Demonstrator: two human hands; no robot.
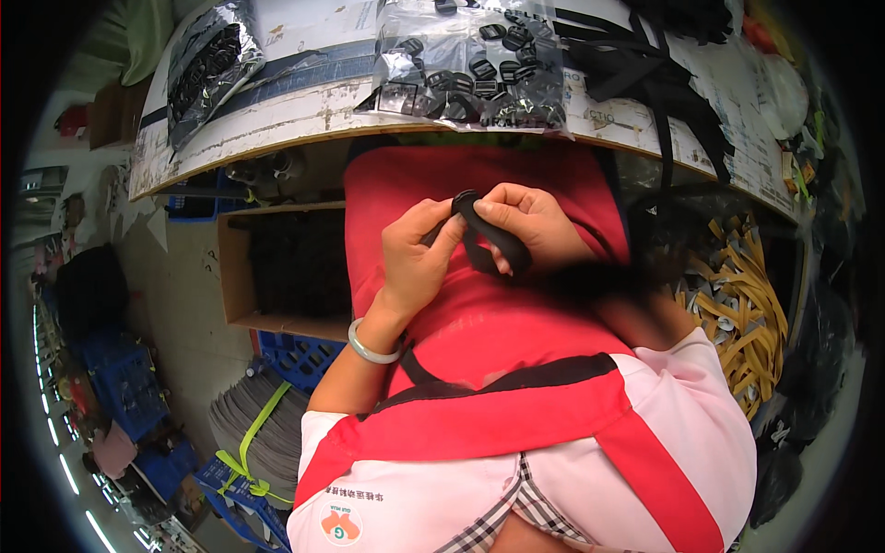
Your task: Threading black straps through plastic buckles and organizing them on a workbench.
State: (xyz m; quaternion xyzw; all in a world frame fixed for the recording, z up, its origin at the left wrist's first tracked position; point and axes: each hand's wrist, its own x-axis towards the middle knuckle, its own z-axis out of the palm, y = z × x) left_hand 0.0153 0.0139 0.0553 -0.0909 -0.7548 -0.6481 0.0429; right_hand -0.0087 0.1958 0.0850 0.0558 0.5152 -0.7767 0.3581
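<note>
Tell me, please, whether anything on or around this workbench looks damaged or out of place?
The workbench top is worn, its white surface chipped and scuffed along the front edge. Otherwise nothing stands out: both hands, left hand and right hand, hold a black strap over the red apron.

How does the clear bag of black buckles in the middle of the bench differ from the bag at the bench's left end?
The middle bag lies spread flat and wide, with single buckles easy to make out through it; the left bag is narrower, bunched and crinkled, its contents a dark mass. The middle bag sits straight above both hands, left hand and right hand, which hold a black strap; the left bag lies off to the side. Both are clear plastic holding black parts.
</note>
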